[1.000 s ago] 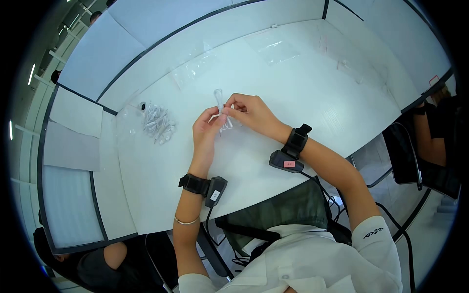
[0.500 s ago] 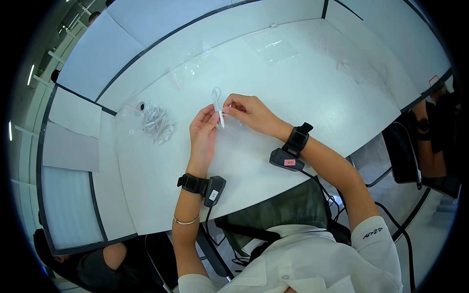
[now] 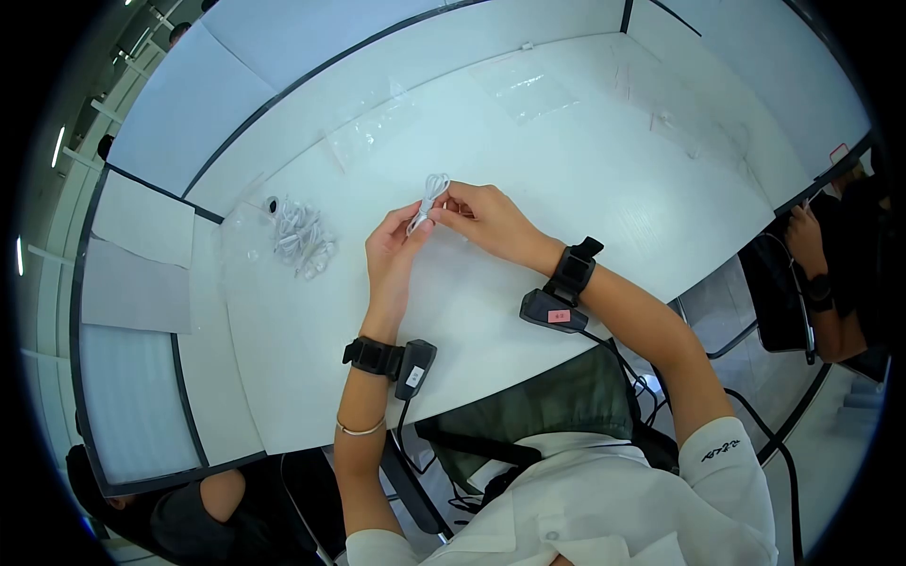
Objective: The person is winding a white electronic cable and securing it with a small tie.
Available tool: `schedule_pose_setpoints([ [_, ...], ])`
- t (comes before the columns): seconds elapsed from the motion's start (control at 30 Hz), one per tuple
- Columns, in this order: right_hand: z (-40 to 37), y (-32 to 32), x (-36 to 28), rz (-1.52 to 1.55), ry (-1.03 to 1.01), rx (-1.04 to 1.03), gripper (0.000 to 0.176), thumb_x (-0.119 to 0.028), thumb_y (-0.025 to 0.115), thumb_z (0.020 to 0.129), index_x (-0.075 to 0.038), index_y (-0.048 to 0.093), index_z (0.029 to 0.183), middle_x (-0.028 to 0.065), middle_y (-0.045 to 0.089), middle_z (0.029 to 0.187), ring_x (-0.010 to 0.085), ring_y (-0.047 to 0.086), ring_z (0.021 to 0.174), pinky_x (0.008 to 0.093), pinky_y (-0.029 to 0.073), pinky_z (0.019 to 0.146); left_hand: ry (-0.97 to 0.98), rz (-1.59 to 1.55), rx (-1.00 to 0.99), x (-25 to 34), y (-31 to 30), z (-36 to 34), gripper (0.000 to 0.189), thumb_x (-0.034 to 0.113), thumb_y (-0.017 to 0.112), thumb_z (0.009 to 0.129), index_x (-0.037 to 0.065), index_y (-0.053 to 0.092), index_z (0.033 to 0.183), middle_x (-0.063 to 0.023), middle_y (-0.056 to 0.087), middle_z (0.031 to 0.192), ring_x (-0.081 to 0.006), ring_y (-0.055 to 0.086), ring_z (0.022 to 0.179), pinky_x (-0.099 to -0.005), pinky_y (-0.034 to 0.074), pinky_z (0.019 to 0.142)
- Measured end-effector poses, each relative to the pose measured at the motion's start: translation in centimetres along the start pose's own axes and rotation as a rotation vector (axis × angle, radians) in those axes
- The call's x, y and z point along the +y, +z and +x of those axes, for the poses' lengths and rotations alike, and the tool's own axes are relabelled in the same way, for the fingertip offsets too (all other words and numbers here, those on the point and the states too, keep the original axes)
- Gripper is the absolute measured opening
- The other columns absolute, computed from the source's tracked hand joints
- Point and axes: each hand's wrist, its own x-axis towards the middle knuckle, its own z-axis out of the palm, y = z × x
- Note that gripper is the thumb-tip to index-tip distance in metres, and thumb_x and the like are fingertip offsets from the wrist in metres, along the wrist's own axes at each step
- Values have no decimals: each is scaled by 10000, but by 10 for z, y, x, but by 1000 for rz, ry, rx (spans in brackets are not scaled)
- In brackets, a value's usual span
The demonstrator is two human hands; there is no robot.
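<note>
A white cable (image 3: pixel 435 186), folded into a small looped bundle, is held above the white table between my two hands. My left hand (image 3: pixel 392 241) pinches its lower end between thumb and fingers. My right hand (image 3: pixel 479 212) grips the bundle from the right side, fingertips pressed together near its middle. The bundle tilts, its loops pointing away and slightly to the right. On the table to the left lies a pile of white cables (image 3: pixel 304 238), some apparently bundled as well.
Clear plastic bags (image 3: pixel 533 94) lie toward the back of the table (image 3: pixel 585 189). Low partition panels (image 3: pixel 311 38) border the far side and both ends. Black wrist devices (image 3: pixel 571 274) trail cords toward the floor. Other people sit beyond the right and lower left edges.
The cable bundle has turned from nearly upright to tilted right, and its loops are spread wider. My right fingers have closed in on it. A person's hand at far right has moved.
</note>
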Motion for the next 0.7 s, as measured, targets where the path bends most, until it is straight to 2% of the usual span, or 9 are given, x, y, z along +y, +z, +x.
schedule_pose_setpoints([
  [0.2, 1, 0, 0, 30, 15, -20, 176, -175, 570, 893, 0, 567, 882, 22, 515, 623, 85, 415, 549, 250, 353, 526, -18, 4, -1, 3, 2, -1, 361, 113, 622, 858, -65, 546, 1163, -99, 627, 1013, -144, 614, 836, -258, 463, 767],
  [0.3, 1, 0, -1, 44, 13, -8, 172, -174, 562, 897, -2, 558, 888, 18, 508, 613, 84, 412, 538, 247, 347, 515, -17, -6, 46, 7, 7, -3, 307, 97, 621, 857, -57, 559, 1115, -93, 632, 965, -150, 618, 815, -260, 464, 757],
  [0.5, 1, -2, -2, 27, 5, 18, 161, -162, 541, 906, -1, 547, 893, 17, 510, 620, 78, 416, 533, 250, 347, 501, 23, -16, 119, 1, 7, -2, 142, 87, 631, 850, 1, 548, 925, -90, 624, 890, -159, 629, 783, -249, 460, 721],
  [0.7, 2, 1, 5, 64, -31, -26, 167, -165, 538, 906, 1, 536, 891, 40, 572, 670, 93, 489, 574, 255, 386, 539, 50, -7, 101, 1, 6, -4, 92, 59, 599, 859, 0, 560, 918, -90, 637, 872, -165, 623, 808, -269, 455, 751],
])
